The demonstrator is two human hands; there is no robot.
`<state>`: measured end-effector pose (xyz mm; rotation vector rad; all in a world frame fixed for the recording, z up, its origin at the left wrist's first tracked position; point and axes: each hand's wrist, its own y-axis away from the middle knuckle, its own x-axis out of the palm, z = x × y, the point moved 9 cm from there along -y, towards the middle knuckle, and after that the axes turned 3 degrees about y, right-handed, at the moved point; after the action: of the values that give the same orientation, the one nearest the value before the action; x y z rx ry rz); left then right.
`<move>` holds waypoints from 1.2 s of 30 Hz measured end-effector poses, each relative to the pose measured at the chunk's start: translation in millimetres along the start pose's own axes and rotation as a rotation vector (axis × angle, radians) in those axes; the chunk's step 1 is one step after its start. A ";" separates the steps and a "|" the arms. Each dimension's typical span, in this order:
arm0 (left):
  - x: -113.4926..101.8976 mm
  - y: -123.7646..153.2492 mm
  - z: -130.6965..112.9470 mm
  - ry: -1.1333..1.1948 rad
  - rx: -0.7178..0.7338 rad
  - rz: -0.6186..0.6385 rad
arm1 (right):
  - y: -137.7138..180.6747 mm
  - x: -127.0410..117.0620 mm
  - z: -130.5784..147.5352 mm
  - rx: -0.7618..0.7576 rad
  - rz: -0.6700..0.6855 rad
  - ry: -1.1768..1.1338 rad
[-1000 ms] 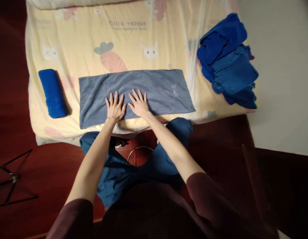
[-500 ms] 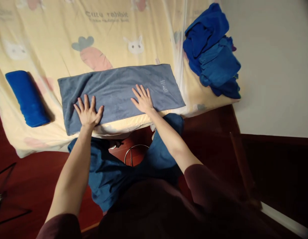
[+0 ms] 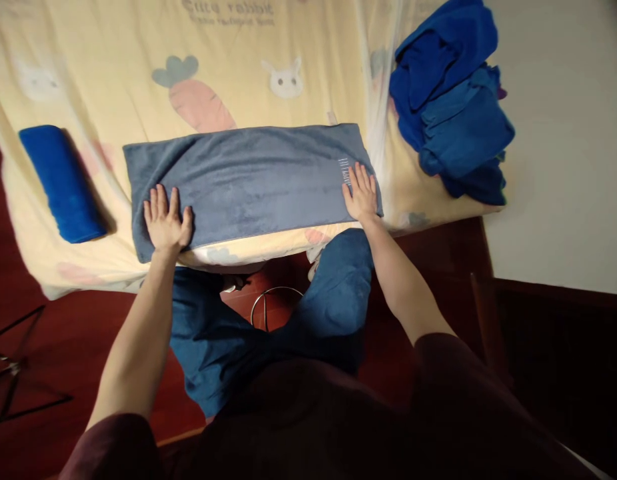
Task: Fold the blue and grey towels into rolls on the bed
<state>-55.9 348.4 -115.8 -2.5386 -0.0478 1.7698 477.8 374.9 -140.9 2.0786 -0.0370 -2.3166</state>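
Note:
A grey towel [image 3: 253,180] lies folded in a long strip across the near edge of a bed with a yellow cartoon sheet [image 3: 138,80]. My left hand [image 3: 164,223] rests flat on the towel's near left corner, fingers stretched out. At the towel's right end my right hand [image 3: 360,194] lies flat beside a small white label, fingers together and extended. Neither hand holds anything.
A rolled blue towel [image 3: 61,183] lies at the bed's left. A heap of blue towels [image 3: 451,107] sits at the bed's right corner. White floor shows to the right, dark red floor below. A metal stool ring [image 3: 276,303] shows between my knees.
Both hands have slid apart along the grey towel, from its middle out to its left and right ends. The towel now lies smoother.

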 end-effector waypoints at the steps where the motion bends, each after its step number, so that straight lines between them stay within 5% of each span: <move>1: -0.1 2.2 -1.3 -0.006 -0.010 0.013 | -0.1 0.7 1.0 0.007 0.003 0.000; 7: 0.7 13.1 -21.6 -0.012 0.049 0.099 | -3.2 -6.9 34.9 -0.017 0.017 0.008; 11: 20.8 -0.9 -75.9 0.018 0.298 0.166 | -7.8 -11.1 138.3 -0.269 0.022 -0.067; 15: 53.3 -44.2 -129.5 0.072 0.361 0.146 | -27.9 4.1 248.1 -0.396 0.068 -0.203; 19: 72.5 -93.0 -138.3 0.048 0.350 0.151 | -66.2 12.8 281.7 -0.364 0.014 -0.228; 22: 55.9 -117.1 -100.1 0.005 0.245 0.099 | -92.6 13.4 252.5 -0.312 0.007 -0.218; 28: 7.7 -120.1 -1.9 -0.039 -0.002 0.002 | -119.8 10.1 115.9 -0.006 -0.017 -0.098; 32: -3.1 -119.3 21.9 -0.050 -0.018 -0.032 | -127.0 6.0 41.4 0.117 -0.008 -0.056; 36: -7.7 -140.9 34.6 -0.048 0.007 0.003 | -140.7 6.3 11.1 0.100 0.024 -0.039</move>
<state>-90.9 489.5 -112.7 -2.4921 -0.0398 1.8288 465.2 515.3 -151.1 2.0638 -0.1810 -2.3883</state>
